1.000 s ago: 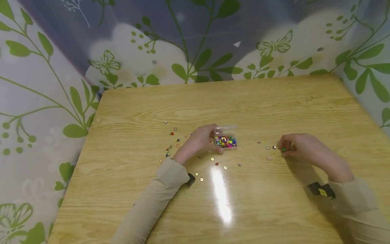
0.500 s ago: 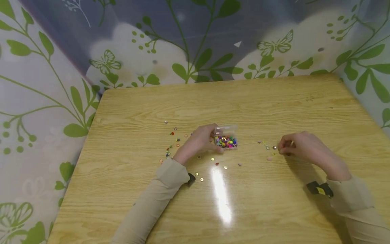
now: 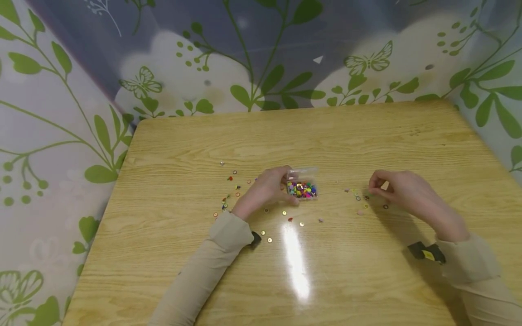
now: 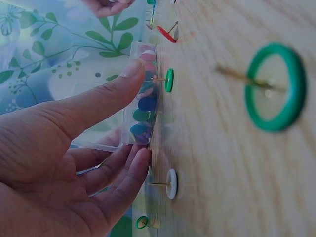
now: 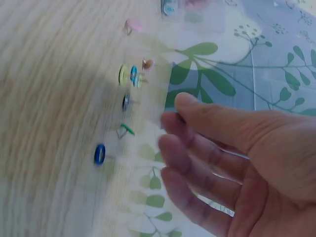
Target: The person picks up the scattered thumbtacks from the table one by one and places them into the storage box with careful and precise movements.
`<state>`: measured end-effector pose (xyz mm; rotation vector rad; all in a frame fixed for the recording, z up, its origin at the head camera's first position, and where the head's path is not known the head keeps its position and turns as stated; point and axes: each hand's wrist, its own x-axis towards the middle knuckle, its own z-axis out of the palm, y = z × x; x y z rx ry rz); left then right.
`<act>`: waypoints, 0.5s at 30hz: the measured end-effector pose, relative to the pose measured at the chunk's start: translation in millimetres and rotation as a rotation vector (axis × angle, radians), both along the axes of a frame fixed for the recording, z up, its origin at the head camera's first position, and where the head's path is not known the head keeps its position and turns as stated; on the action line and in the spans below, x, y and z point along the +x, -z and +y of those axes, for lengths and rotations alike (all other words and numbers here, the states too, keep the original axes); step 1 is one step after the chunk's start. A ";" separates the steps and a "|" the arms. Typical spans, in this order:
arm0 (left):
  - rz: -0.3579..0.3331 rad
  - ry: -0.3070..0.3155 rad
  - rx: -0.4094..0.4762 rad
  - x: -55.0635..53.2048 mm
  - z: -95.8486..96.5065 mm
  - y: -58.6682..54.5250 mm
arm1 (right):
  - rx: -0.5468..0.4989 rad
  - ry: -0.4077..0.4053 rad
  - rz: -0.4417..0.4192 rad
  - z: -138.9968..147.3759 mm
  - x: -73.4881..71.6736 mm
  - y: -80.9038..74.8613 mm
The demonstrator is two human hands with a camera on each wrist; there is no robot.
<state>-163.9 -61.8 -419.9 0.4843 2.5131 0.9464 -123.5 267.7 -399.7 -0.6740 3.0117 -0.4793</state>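
Observation:
My left hand (image 3: pixel 267 186) holds a small clear plastic box (image 3: pixel 302 185), its lid standing raised at the back. Colourful thumbtacks (image 3: pixel 302 190) fill the box. In the left wrist view, the thumb lies along one side of the box and the fingers come round the other. My right hand (image 3: pixel 408 194) hovers over a few loose thumbtacks, thumb and forefinger close together, with nothing clearly visible between them. Under it, in the right wrist view, lie a green thumbtack (image 5: pixel 127 129), a blue thumbtack (image 5: pixel 99 154) and a silver thumbtack (image 5: pixel 126 102).
More thumbtacks are scattered around the left forearm, including a red thumbtack (image 3: pixel 290 219) and a brass-coloured thumbtack (image 3: pixel 269 240). Close to the left wrist camera, a green-rimmed thumbtack (image 4: pixel 275 88) lies point up. The wooden table (image 3: pixel 346 280) meets leaf-patterned walls.
My right hand lowered to the tabletop beside the green thumbtack, then rose slightly and moved left. A dark ring-like thumbtack now shows beneath it. The left hand and box have stayed put.

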 end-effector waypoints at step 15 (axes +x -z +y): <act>0.003 0.001 -0.005 0.7 -0.3 -0.3 | -0.004 -0.131 0.092 -37.3 -5.9 -2.6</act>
